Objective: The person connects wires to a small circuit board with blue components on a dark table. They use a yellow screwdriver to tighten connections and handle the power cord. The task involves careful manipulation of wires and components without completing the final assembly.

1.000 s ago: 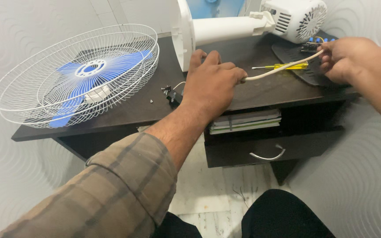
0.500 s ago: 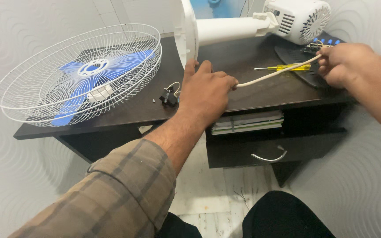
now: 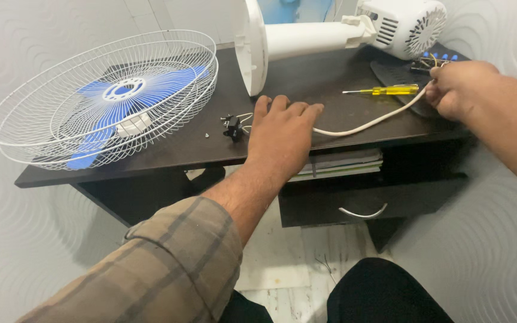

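white cord stretches over the dark surface; left hand lies flat and open on it, right hand fist-closed around its end, near the yellow screwdriver.

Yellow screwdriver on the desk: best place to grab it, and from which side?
Grip the yellow screwdriver by its thicker yellow handle, probably from above. It lies flat on the dark desk, thin shaft pointing left, handle end nearest the right hand, which grips the white cord.

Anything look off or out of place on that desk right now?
Yes: the fan stand lies on its side, its wire guard with blades detached beside it, and loose wire ends stick out by the right hand.
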